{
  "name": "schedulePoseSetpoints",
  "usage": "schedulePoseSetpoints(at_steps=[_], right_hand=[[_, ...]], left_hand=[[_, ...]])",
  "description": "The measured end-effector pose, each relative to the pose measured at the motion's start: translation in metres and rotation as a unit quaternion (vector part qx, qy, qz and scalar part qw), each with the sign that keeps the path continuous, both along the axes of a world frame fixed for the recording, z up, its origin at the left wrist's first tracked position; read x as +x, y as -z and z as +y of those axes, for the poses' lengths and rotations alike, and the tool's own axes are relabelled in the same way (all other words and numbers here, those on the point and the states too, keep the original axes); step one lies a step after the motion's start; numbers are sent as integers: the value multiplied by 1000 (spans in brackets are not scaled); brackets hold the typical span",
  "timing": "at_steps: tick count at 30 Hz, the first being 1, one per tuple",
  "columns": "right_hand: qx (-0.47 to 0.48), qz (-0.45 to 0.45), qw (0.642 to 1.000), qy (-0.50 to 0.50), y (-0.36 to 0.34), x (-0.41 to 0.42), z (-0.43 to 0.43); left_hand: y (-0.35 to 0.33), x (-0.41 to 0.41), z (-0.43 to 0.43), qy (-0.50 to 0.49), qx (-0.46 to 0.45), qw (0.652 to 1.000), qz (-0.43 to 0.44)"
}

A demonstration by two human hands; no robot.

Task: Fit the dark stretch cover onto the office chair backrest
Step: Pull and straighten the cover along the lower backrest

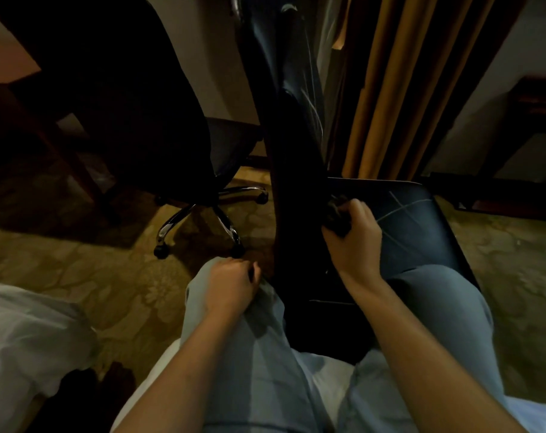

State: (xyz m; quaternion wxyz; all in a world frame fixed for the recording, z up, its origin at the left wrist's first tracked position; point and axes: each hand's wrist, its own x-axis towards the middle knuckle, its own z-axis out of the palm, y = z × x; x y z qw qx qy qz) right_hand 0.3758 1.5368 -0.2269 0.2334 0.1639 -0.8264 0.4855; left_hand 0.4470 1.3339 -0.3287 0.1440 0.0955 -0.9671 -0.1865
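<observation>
2 bare hands are at work in dim light; the right hand point(354, 235) has its fingers point(343, 225) clenched around a bunched fold of the dark stretch cover point(337, 218), which runs up from that grip along the chair backrest point(292, 170) lying between the knees; the left hand point(232, 284) is curled into a loose fist on the pale trouser leg point(253, 339), just beside the backrest's edge, grasping nothing visible; beyond its knuckles stands another office chair point(159, 120) on a chrome base point(199, 220).
</observation>
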Motion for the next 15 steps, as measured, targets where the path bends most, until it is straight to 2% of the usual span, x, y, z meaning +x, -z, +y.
schedulePoseSetpoints(at_steps=[5, 8, 11, 15], right_hand=[[-20, 96, 995, -3, -45, -5, -18], [-29, 116, 993, -8, -59, -10, -27], [-40, 90, 995, -2, -44, -12, -23], [-22, 6, 1000, 10, -4, -7, -8]], left_hand=[[0, 0, 0, 2, 8, 1000, -4], [-1, 2, -1, 3, 10, 1000, 11], [0, -2, 0, -7, -4, 1000, -9], [1, -4, -1, -12, -15, 1000, -2]])
